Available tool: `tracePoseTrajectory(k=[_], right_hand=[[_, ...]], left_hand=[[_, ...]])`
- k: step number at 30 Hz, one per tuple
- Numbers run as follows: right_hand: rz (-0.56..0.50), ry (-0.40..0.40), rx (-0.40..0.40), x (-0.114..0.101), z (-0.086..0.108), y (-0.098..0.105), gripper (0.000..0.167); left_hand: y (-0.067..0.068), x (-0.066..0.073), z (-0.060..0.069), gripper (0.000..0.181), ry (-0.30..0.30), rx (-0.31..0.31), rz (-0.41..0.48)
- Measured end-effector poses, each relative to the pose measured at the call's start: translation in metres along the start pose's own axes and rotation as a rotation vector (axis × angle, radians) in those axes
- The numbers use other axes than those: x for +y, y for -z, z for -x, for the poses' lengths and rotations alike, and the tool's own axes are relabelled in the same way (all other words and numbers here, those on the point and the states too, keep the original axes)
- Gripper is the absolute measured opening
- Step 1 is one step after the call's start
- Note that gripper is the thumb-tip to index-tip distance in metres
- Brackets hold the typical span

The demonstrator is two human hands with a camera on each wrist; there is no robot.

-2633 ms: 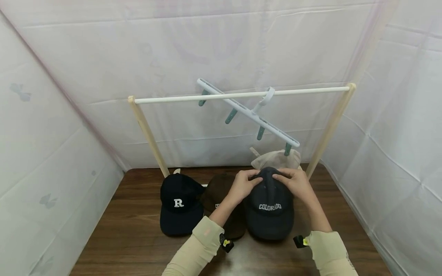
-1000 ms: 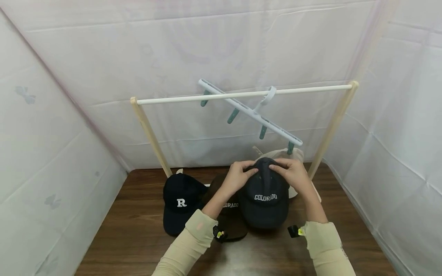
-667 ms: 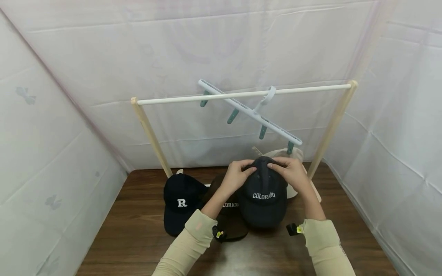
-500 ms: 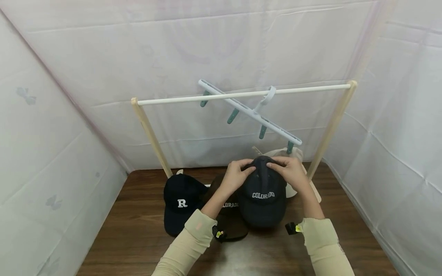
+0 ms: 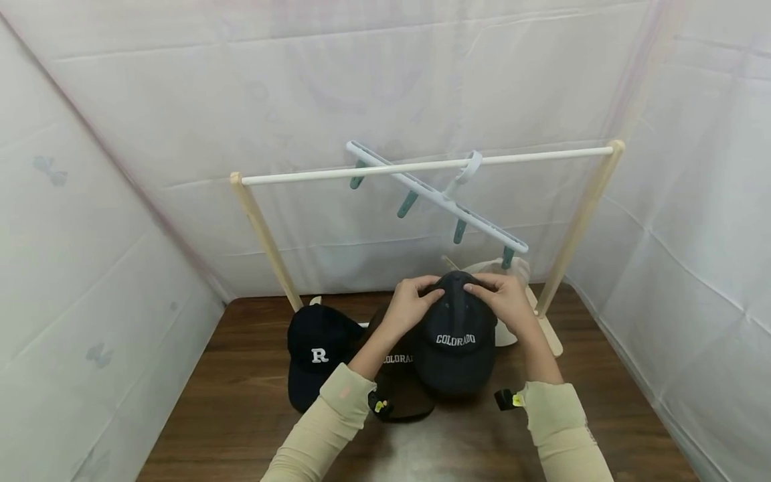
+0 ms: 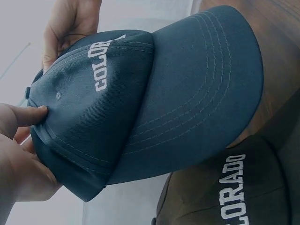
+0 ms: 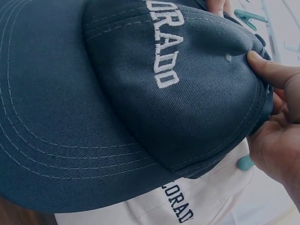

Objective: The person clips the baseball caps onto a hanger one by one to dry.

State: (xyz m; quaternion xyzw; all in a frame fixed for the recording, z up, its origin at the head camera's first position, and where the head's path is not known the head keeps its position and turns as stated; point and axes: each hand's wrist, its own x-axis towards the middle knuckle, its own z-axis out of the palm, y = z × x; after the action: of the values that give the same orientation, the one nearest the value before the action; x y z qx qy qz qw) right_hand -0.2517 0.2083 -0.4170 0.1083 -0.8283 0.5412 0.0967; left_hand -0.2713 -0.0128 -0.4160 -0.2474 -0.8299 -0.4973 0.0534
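Observation:
A dark blue-grey cap (image 5: 456,361) with white COLORADO lettering is held by its crown, brim toward the person. The left hand (image 5: 407,308) pinches the crown's left side, thumb on the front, fingers behind. On the other side the right hand (image 5: 508,302) pinches it the same way. In the left wrist view the left hand (image 6: 23,159) grips the cap (image 6: 108,93) near its top button. The right wrist view shows the right hand's (image 7: 281,112) thumb pressing a crease into the cap (image 7: 201,70); its other fingers are partly hidden behind the fabric.
A pale blue hanger (image 5: 421,189) with several green clips hangs from the white rail (image 5: 337,173) of a wooden-legged rack. A navy cap (image 5: 322,335) with an R and a brown cap (image 5: 400,388) lie on the table (image 5: 229,402). A cream cap (image 5: 504,335) is behind the held one.
Both hands have raised the dark cap and brought it slightly left, keeping their grip. More of the cream cap and the rack's right foot shows.

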Motion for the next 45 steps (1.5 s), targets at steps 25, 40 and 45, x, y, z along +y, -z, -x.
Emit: tracePoseTrajectory(k=[25,40,45], right_hand=[[-0.019,0.031,0.054,-0.001,0.007,0.008,0.031],[-0.027,0.039,0.051,-0.006,0.002,0.009,0.033],[-0.010,0.074,0.058,-0.009,-0.002,0.007,0.031]], left_hand=[[0.003,0.006,-0.010,0.021,-0.121,-0.029,-0.001],[0.007,0.012,-0.013,0.022,-0.071,-0.031,-0.007],[0.010,0.014,-0.014,0.026,-0.065,-0.029,-0.029]])
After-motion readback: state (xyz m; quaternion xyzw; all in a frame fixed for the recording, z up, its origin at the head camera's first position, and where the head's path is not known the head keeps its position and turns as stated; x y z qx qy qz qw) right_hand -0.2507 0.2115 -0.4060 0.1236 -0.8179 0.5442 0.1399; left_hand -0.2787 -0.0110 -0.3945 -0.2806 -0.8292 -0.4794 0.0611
